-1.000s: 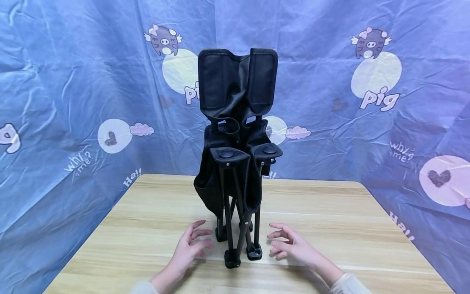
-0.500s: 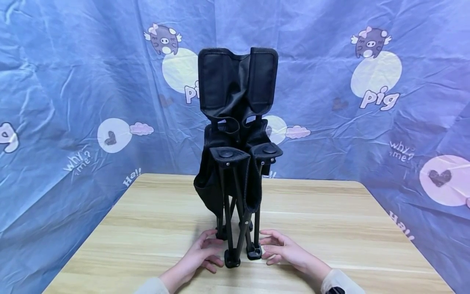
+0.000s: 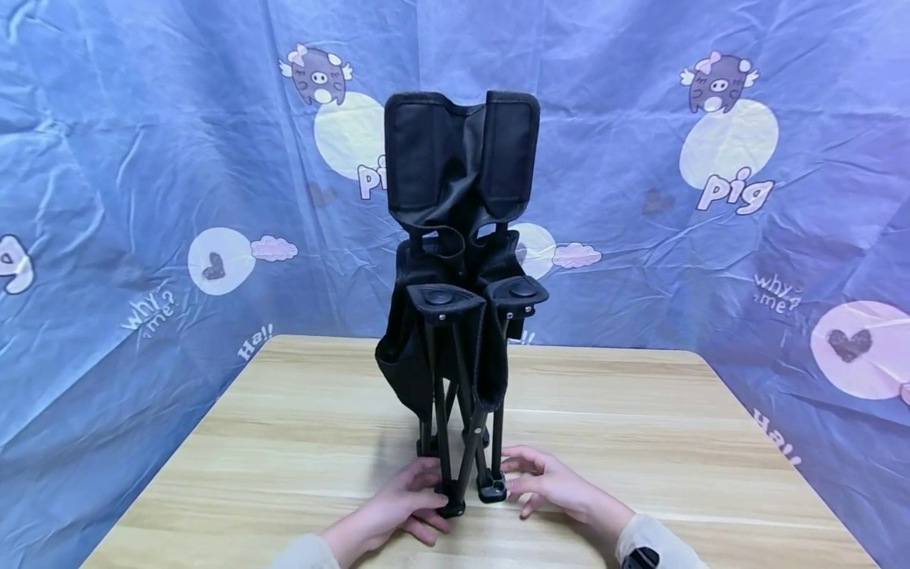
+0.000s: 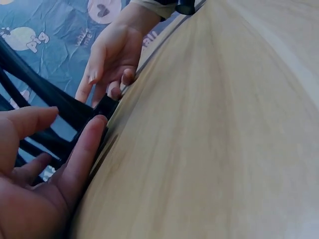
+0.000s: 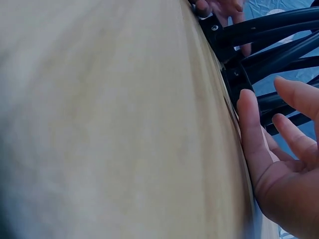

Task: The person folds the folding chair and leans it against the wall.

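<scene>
While the folded black chair (image 3: 460,261) stands upright at the near middle of the table (image 3: 640,427), my left hand (image 3: 405,506) rests loosely spread, fingers touching its nearest foot (image 3: 449,506). My right hand (image 3: 547,486), also relaxed, touches the foot at 3 o'clock; the chair rises at 12 o'clock between both hands.

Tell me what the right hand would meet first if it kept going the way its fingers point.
The right hand points left, toward the folded chair; its fingertips are already at or just short of the nearest front foot. So that foot comes first, though actual contact is hard to confirm.
</scene>
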Motion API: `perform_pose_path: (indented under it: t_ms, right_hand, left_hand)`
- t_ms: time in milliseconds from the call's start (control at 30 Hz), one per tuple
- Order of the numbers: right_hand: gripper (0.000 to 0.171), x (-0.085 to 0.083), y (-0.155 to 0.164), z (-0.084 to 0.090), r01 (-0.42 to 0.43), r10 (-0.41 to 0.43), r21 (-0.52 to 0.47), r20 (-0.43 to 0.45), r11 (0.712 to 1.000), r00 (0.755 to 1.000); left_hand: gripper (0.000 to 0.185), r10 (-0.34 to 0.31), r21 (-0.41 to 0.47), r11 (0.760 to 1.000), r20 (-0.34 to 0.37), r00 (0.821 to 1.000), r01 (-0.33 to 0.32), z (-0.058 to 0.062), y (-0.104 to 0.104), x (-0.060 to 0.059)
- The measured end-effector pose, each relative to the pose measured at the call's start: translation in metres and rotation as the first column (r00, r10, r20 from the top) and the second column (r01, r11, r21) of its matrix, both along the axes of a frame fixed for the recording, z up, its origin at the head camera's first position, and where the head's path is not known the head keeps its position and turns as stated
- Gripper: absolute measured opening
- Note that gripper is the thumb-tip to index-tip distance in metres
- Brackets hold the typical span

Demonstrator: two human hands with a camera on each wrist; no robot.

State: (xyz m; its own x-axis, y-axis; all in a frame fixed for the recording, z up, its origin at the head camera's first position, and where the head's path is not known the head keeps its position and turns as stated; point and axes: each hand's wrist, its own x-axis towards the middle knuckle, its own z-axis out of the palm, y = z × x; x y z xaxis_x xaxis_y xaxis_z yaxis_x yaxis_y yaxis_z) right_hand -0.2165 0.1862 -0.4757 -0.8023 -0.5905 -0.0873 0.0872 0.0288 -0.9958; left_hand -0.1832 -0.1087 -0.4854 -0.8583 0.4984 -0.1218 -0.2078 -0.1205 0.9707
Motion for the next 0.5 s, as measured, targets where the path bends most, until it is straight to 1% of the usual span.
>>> perform_pose_path:
  t_ms: [100, 200, 333, 500]
  right_hand:
    - [0.066, -0.001, -0.002, 0.0, -0.014, 0.014, 0.013, 0.001, 1.0, 1.0]
    - [0.065, -0.003, -0.004, -0.002, -0.046, 0.046, 0.012, 0.0, 0.999, 0.999]
    - [0.06, -0.006, -0.006, -0.005, -0.084, 0.084, -0.008, -0.002, 0.996, 0.996]
    - [0.054, -0.008, -0.005, -0.006, -0.094, 0.094, -0.04, 0.009, 0.995, 0.996]
  left_hand:
    - [0.054, -0.015, 0.0, 1.0, -0.013, 1.0, 0.015, -0.001, 0.004, -0.001]
    - [0.045, -0.015, 0.0, 1.0, -0.027, 1.0, 0.015, -0.001, 0.007, -0.002]
    - [0.044, 0.009, 0.011, 1.0, -0.036, 0.999, -0.009, -0.002, 0.01, -0.002]
    - [0.049, 0.038, -0.002, 0.999, -0.047, 0.998, -0.038, -0.001, 0.012, -0.002]
